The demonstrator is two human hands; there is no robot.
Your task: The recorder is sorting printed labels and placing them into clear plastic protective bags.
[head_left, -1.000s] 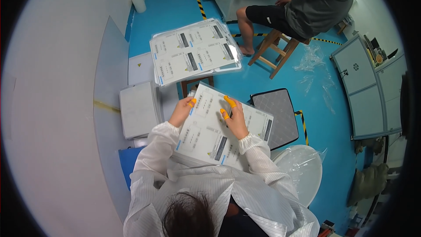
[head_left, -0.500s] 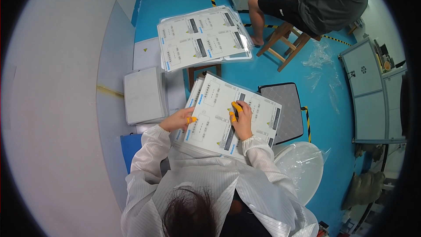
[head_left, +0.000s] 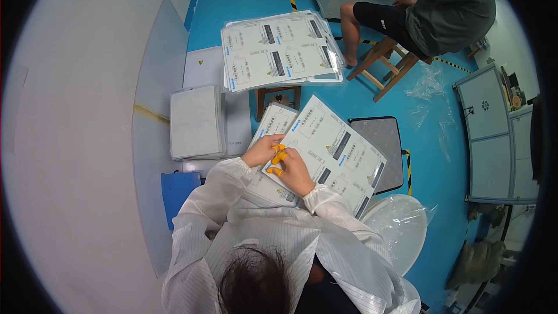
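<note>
A white printed plastic sheet (head_left: 343, 166) lies turned at an angle over a stack of similar sheets (head_left: 272, 123) in front of me. My left hand (head_left: 261, 152) is closed at the upper sheet's left edge, fingers pinched together. Right beside it, my right hand (head_left: 294, 173) reaches over the sheet, its fingers also closed at that edge and near the left fingertips. Yellow-orange finger cots cover several fingertips. Whether the fingers grip one layer or more is hidden.
Another pile of printed sheets (head_left: 285, 52) rests on a wooden stool (head_left: 261, 102). Blank white sheets (head_left: 196, 122) are stacked at left, above a blue box (head_left: 180, 189). A grey padded panel (head_left: 386, 145) and a plastic-covered white round object (head_left: 398, 227) are at right. Someone sits on another stool (head_left: 386, 70).
The upper sheet has swung clockwise and shifted right, showing more of the stack. My right hand has moved left and down from the sheet's middle to its left edge, beside my left hand.
</note>
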